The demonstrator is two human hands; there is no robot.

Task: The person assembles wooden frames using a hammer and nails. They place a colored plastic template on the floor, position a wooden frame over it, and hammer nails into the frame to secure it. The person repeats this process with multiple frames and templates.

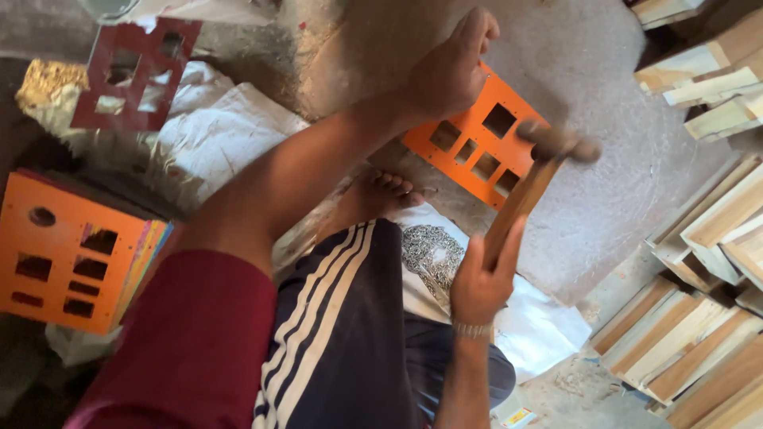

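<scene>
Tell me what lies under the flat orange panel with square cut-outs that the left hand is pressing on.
The orange panel rests on a rough grey concrete floor, which shows through its square holes. The left hand covers its upper corner, and the wooden hammer in the right hand hides part of its lower edge.

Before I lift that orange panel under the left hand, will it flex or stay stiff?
The orange panel will likely stay fairly stiff: it lies flat as a thin sheet under the left hand. It is probably light, since several square holes are cut through it. The narrow strips between the holes may be weak spots, so lifting by an outer edge seems safer.
</scene>
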